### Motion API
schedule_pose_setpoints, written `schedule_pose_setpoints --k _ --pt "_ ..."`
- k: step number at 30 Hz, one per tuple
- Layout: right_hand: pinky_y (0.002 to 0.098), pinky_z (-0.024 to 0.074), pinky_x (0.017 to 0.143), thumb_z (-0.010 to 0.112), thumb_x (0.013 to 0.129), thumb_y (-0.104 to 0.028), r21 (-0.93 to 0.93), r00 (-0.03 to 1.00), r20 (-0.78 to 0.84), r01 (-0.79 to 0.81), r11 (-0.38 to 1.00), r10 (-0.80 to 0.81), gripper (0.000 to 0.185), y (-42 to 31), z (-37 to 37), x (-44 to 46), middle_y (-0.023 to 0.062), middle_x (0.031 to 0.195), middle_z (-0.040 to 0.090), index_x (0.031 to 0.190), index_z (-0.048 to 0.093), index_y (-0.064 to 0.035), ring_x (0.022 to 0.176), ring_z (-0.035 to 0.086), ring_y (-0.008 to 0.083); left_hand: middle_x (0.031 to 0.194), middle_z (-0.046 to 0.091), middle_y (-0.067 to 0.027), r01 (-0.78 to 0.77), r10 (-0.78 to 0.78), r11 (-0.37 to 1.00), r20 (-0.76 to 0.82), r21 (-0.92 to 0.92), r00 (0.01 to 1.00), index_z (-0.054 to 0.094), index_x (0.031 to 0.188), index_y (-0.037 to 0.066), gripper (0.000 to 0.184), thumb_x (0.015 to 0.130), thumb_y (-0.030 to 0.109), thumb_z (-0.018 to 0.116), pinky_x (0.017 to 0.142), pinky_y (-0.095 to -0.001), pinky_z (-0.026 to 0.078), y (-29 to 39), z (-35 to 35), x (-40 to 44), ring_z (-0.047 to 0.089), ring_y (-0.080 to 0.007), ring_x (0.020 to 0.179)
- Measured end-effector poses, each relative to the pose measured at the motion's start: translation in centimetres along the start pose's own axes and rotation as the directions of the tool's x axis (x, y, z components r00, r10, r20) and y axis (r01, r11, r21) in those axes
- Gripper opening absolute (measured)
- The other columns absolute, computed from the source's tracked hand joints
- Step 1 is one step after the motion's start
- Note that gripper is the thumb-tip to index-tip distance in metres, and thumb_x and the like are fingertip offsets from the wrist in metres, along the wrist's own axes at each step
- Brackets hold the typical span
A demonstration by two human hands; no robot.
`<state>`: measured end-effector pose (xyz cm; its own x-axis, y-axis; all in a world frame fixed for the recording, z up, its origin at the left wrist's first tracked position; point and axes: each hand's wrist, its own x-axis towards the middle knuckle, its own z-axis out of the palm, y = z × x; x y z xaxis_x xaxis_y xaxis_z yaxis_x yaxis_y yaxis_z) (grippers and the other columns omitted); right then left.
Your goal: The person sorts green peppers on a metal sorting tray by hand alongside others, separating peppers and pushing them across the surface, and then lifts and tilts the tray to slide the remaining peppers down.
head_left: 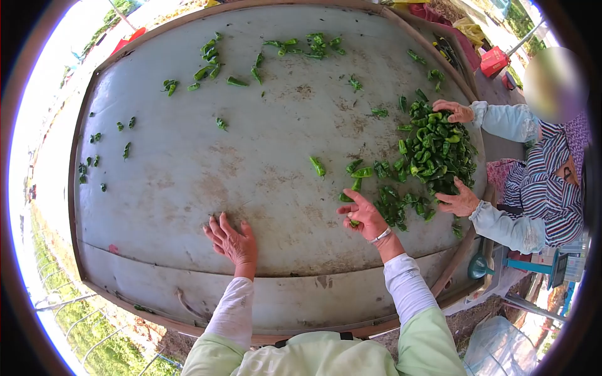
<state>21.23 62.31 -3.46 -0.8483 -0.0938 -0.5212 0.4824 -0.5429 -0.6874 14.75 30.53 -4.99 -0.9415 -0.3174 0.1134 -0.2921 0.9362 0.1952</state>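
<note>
My left hand point(233, 243) is over the bare metal sheet of the table point(188, 207), fingers spread and holding nothing. My right hand point(369, 219) has its index finger stretched out and the other fingers curled, with a small green pepper point(355, 223) showing between them. Just past that index finger lies another green pepper point(356, 187). To the right of this hand, a large heap of green peppers point(439, 150) covers the table's right end, with loose ones around its edge. A single pepper point(317, 166) rests farther to the left.
A co-worker in striped clothing point(542, 188) stands at the right end, one hand point(454, 111) and the other hand point(459, 199) at the heap. Scattered peppers point(210, 59) lie at the far side, with several more at the left. A raised wooden rim point(72, 188) edges the table.
</note>
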Motion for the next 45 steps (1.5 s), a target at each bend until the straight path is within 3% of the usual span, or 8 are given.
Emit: schedule_pose_setpoints --k 5,8,17,21,30,38,42,45 --pt "0.0196 0.0402 0.051 0.047 0.080 0.001 0.075 0.797 -0.476 0.459 0.885 -0.372 0.061 -3.4 -5.1 0.6 0.0057 0.115 0.058 0.138 0.038 -0.0151 0.069 0.055 0.0100 0.146 0.027 -0.0115 -0.009 0.009 1.000 0.003 -0.030 1.000 0.039 0.132 0.018 0.060 0.079 0.035 0.061 0.102 -0.0569 0.018 -0.1 -0.2 -0.1 0.014 -0.0363 0.138" --pt "0.0188 0.0372 0.047 0.052 0.083 -0.001 0.013 0.734 -0.579 0.443 0.896 -0.355 0.044 -4.4 -6.2 -0.3 0.0027 0.100 0.063 0.125 0.053 -0.0127 0.063 0.053 0.0085 0.146 0.027 -0.0104 0.003 -0.003 1.000 0.005 -0.020 1.000 0.038 0.133 0.018 0.061 0.080 0.034 0.061 0.103 -0.0554 0.018 -0.1 -0.2 0.1 0.014 -0.0349 0.138" --pt "0.0180 0.0326 0.040 0.061 0.083 -0.004 -0.394 0.751 -0.429 0.344 0.852 -0.501 0.015 -7.7 -3.2 7.0 -0.0012 0.072 0.059 0.097 0.065 -0.0060 0.048 0.045 0.0039 0.147 0.024 -0.0125 0.021 -0.017 0.998 0.056 -0.067 0.998 0.037 0.134 0.017 0.064 0.077 0.031 0.064 0.103 -0.0580 0.018 0.0 -0.6 0.2 0.011 -0.0379 0.138" --pt "0.0269 0.0473 0.058 0.065 0.075 -0.009 -0.888 0.631 -0.176 0.229 0.398 -0.755 0.017 -12.1 -1.4 14.3 0.0048 0.074 0.064 0.091 0.068 -0.0080 0.061 0.059 0.0138 0.147 0.024 -0.0126 0.055 -0.049 0.997 0.105 -0.062 0.993 0.036 0.134 0.016 0.063 0.079 0.029 0.062 0.102 -0.0581 0.017 0.6 -1.2 0.3 0.011 -0.0365 0.139" --pt "0.0420 0.0509 0.078 0.062 0.076 -0.008 -0.949 0.606 0.103 -0.177 -0.259 -0.789 0.020 -20.4 -1.0 27.6 0.0164 0.097 0.065 0.096 0.066 -0.0074 0.093 0.061 0.0343 0.147 0.022 -0.0146 0.026 -0.020 0.997 0.093 -0.066 0.995 0.034 0.134 0.015 0.066 0.076 0.025 0.063 0.102 -0.0577 0.016 0.5 -1.0 0.4 0.010 -0.0394 0.139" --pt "0.0414 0.0518 0.070 0.060 0.073 -0.005 -0.950 0.658 -0.099 -0.285 -0.126 -0.746 0.014 -21.6 -0.7 29.7 0.0154 0.091 0.067 0.085 0.068 -0.0093 0.084 0.063 0.0350 0.148 0.020 -0.0154 0.018 -0.011 0.998 0.098 -0.064 0.995 0.033 0.135 0.014 0.069 0.074 0.025 0.065 0.102 -0.0586 0.016 0.3 -0.6 0.5 0.009 -0.0405 0.139" --pt "0.0352 0.0513 0.066 0.067 0.066 -0.011 -0.814 0.864 -0.210 0.104 0.572 -0.457 0.018 -19.7 5.0 29.8 0.0109 0.080 0.069 0.084 0.070 -0.0083 0.074 0.065 0.0231 0.148 0.018 -0.0151 0.037 -0.029 0.998 0.127 -0.057 0.992 0.033 0.134 0.014 0.071 0.072 0.025 0.067 0.101 -0.0601 0.016 0.1 -0.5 0.4 0.007 -0.0414 0.139" --pt "0.0343 0.0513 0.068 0.066 0.067 -0.011 -0.752 0.901 -0.111 0.200 0.628 -0.420 0.019 -17.0 10.4 30.5 0.0104 0.080 0.069 0.085 0.070 -0.0073 0.072 0.065 0.0203 0.148 0.020 -0.0154 0.033 -0.028 0.999 0.116 -0.043 0.993 0.034 0.134 0.013 0.069 0.073 0.024 0.065 0.102 -0.0572 0.017 0.4 -0.7 0.4 0.011 -0.0401 0.138"
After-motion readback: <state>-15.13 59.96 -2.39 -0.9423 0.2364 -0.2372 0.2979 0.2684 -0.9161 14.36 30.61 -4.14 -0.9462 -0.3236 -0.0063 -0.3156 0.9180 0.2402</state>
